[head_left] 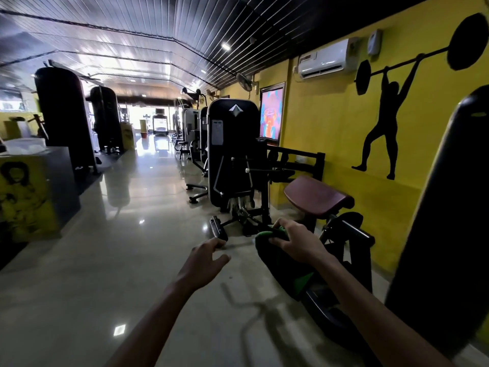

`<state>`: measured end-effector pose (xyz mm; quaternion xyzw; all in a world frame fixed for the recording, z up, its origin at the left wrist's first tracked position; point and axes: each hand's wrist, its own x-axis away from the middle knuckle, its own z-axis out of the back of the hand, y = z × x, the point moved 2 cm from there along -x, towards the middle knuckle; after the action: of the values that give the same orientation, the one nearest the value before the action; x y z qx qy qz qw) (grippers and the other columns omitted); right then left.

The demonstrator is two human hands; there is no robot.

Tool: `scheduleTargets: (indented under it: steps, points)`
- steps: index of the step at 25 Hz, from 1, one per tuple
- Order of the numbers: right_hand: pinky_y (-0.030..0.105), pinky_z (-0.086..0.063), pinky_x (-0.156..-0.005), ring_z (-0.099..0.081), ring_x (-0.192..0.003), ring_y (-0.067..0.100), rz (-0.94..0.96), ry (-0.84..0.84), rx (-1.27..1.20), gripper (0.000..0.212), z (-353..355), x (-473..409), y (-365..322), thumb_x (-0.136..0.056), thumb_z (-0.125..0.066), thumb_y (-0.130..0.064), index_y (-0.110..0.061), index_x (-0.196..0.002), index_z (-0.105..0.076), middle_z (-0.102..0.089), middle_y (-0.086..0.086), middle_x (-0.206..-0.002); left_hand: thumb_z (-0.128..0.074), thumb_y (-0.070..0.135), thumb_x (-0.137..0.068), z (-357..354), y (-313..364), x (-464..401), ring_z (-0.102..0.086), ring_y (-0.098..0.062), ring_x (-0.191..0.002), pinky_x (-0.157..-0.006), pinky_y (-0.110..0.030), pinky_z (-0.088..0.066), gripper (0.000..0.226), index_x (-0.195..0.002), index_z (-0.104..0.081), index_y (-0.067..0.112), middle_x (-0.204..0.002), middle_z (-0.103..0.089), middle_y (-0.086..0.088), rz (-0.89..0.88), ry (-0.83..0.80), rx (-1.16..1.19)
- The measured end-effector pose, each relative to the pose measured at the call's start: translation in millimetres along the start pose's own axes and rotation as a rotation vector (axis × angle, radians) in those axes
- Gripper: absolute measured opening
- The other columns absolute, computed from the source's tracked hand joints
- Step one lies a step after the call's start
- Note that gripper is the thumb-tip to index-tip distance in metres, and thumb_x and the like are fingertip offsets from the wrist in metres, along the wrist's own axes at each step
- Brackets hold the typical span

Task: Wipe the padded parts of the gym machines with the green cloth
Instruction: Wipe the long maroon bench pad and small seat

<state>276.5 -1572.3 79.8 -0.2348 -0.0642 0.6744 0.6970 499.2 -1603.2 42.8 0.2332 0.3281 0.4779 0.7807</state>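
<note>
My right hand (296, 241) grips the green cloth (267, 237) and holds it against the top end of a black padded seat (283, 268) on the machine in front of me. A corner of the cloth shows green lower on the pad. My left hand (206, 258) hovers over the floor to the left of the pad, fingers loosely spread, holding nothing. A maroon arm pad (317, 196) sits just beyond, tilted. A tall black padded part (449, 234) stands at my right.
A black weight-stack machine (232, 152) stands ahead, with more machines lined along the yellow wall (330, 123). Punching bags (63, 115) hang at the left. A shiny tiled aisle (119, 221) runs down the middle. A yellow-fronted counter (29, 192) is at the far left.
</note>
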Motion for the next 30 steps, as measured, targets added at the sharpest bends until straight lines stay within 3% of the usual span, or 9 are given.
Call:
scheduleTargets:
  steps: [6, 11, 15, 17, 20, 23, 25, 28, 30]
  points:
    - [0.04, -0.051, -0.083, -0.058, -0.101, 0.023, -0.047, 0.025, 0.017, 0.031, -47.8, -157.6, 9.7, -0.091, -0.059, -0.036, -0.02, -0.117, -0.051, -0.058, 0.007, -0.118, -0.062, 0.019, -0.091, 5.1, -81.8, -154.2, -0.051, -0.007, -0.099, -0.07, -0.009, -0.03, 0.036, -0.124, -0.057, 0.007, -0.115, -0.061, -0.004, -0.052, -0.029, 0.021]
    - [0.035, -0.049, -0.081, -0.058, -0.104, 0.021, -0.118, 0.081, 0.006, 0.031, -71.4, -284.0, 13.9, -0.09, -0.06, -0.036, -0.02, -0.116, -0.052, -0.059, 0.004, -0.117, -0.062, 0.021, -0.09, 16.3, -138.3, -301.6, -0.054, -0.016, -0.115, -0.076, -0.013, -0.031, 0.039, -0.127, -0.057, 0.009, -0.124, -0.06, -0.004, -0.092, -0.069, 0.015]
    - [0.034, -0.048, -0.08, -0.058, -0.105, 0.021, -0.209, 0.108, 0.021, 0.033, -84.6, -364.1, 40.4, -0.09, -0.059, -0.037, -0.021, -0.118, -0.052, -0.06, 0.003, -0.118, -0.064, 0.017, -0.088, -6.5, -168.9, -391.7, -0.058, -0.022, -0.108, -0.075, -0.014, -0.034, 0.036, -0.122, -0.059, 0.006, -0.114, -0.063, -0.008, -0.138, -0.157, 0.044]
    - [0.038, -0.049, -0.086, -0.057, -0.106, 0.021, -0.244, 0.124, 0.012, 0.033, -93.1, -406.1, 60.1, -0.09, -0.06, -0.038, -0.021, -0.118, -0.052, -0.06, 0.003, -0.117, -0.065, 0.017, -0.088, -24.2, -187.8, -441.0, -0.062, -0.02, -0.096, -0.074, -0.016, -0.038, 0.036, -0.122, -0.059, 0.006, -0.106, -0.064, -0.005, -0.161, -0.201, 0.06]
    - [0.038, -0.049, -0.088, -0.057, -0.107, 0.021, -0.275, 0.147, 0.005, 0.033, -103.2, -464.2, 90.9, -0.09, -0.06, -0.036, -0.02, -0.118, -0.052, -0.06, 0.004, -0.118, -0.065, 0.017, -0.088, -46.0, -207.5, -512.2, -0.053, -0.002, -0.064, -0.059, -0.011, -0.04, 0.031, -0.117, -0.061, 0.006, -0.08, -0.056, 0.01, -0.194, -0.212, 0.071]
    - [0.041, -0.049, -0.089, -0.056, -0.109, 0.023, -0.303, 0.169, 0.004, 0.032, -110.4, -530.3, 127.3, -0.091, -0.059, -0.035, -0.019, -0.117, -0.051, -0.059, 0.005, -0.119, -0.064, 0.018, -0.089, -69.0, -217.5, -591.7, -0.06, -0.005, -0.088, -0.066, -0.003, -0.038, 0.03, -0.118, -0.061, 0.009, -0.099, -0.062, 0.006, -0.253, -0.253, 0.066]
    - [0.042, -0.049, -0.09, -0.056, -0.109, 0.023, -0.336, 0.175, 0.004, 0.031, -112.9, -575.4, 151.4, -0.09, -0.059, -0.036, -0.02, -0.116, -0.051, -0.058, 0.005, -0.12, -0.065, 0.021, -0.089, -83.2, -221.6, -648.5, -0.06, -0.011, -0.106, -0.078, -0.009, -0.041, 0.034, -0.121, -0.06, 0.011, -0.112, -0.062, 0.004, -0.27, -0.28, 0.095]
    - [0.042, -0.048, -0.091, -0.055, -0.111, 0.023, -0.378, 0.16, 0.016, 0.032, -119.1, -635.4, 180.2, -0.09, -0.059, -0.038, -0.021, -0.117, -0.051, -0.057, 0.004, -0.12, -0.064, 0.025, -0.089, -105.6, -226.4, -724.1, -0.059, -0.013, -0.11, -0.088, -0.022, -0.046, 0.037, -0.124, -0.059, 0.011, -0.118, -0.062, 0.001, -0.286, -0.302, 0.116]
    - [0.042, -0.048, -0.091, -0.055, -0.112, 0.023, -0.422, 0.153, 0.054, 0.032, -122.3, -666.9, 202.6, -0.09, -0.058, -0.039, -0.023, -0.117, -0.05, -0.055, 0.003, -0.121, -0.063, 0.023, -0.09, -129.4, -228.3, -766.4, -0.057, -0.015, -0.112, -0.088, -0.021, -0.043, 0.036, -0.124, -0.058, 0.01, -0.12, -0.062, -0.001, -0.297, -0.321, 0.136]
